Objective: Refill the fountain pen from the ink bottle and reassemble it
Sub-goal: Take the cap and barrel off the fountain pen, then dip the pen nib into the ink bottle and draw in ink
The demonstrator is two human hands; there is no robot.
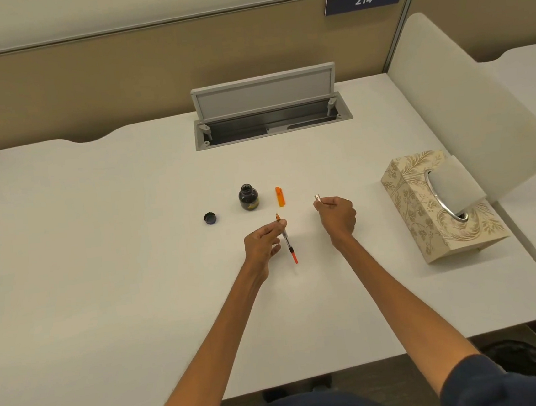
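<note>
Left hand (260, 242) pinches nib section (287, 242) near the nib, converter pointing back, above desk (101, 251). Right hand (338, 215) curled round barrel (318, 197), apart from the section. Open ink bottle (248, 198) behind, lid (210, 218) to its left, orange cap (280, 196) to its right. Tissue box (425, 220) far right.

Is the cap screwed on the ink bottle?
No, the bottle cap lies on the desk, left of the open ink bottle.
</note>
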